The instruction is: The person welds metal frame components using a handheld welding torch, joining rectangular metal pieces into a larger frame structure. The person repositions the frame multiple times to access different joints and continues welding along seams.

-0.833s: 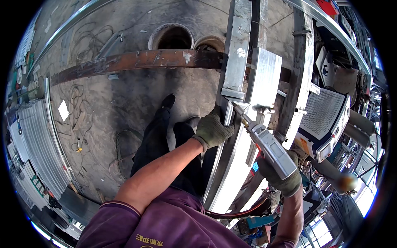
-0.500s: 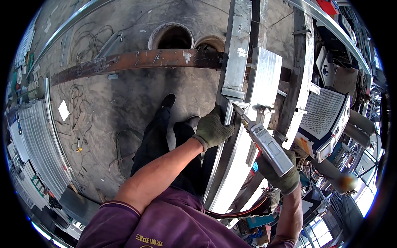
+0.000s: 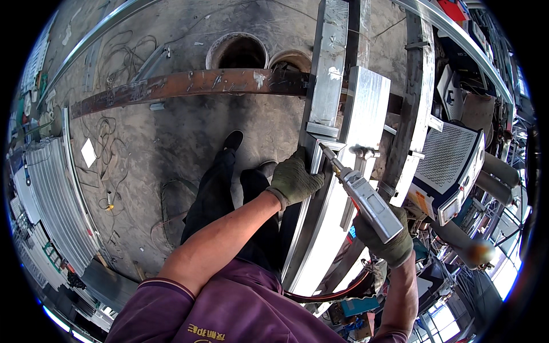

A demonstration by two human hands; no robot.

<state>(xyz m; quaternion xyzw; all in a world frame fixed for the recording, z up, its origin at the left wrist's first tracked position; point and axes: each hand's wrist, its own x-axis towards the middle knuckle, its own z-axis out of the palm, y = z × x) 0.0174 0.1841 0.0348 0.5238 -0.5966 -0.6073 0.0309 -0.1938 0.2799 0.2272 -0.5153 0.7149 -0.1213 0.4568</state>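
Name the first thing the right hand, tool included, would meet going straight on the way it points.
Probably the corner of the metal frame: the silver tool in the right hand points there, its tip leading. Depth is unclear; they may already touch.

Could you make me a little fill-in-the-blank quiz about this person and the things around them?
1. The person's ____ hand holds the silver tool.
2. The left hand, holding the metal frame, wears a dark green ____.
3. Beyond the rusty beam stand ____ round containers.
4. The colour of the person's shirt is ____.

Missing words: right; glove; two; purple.
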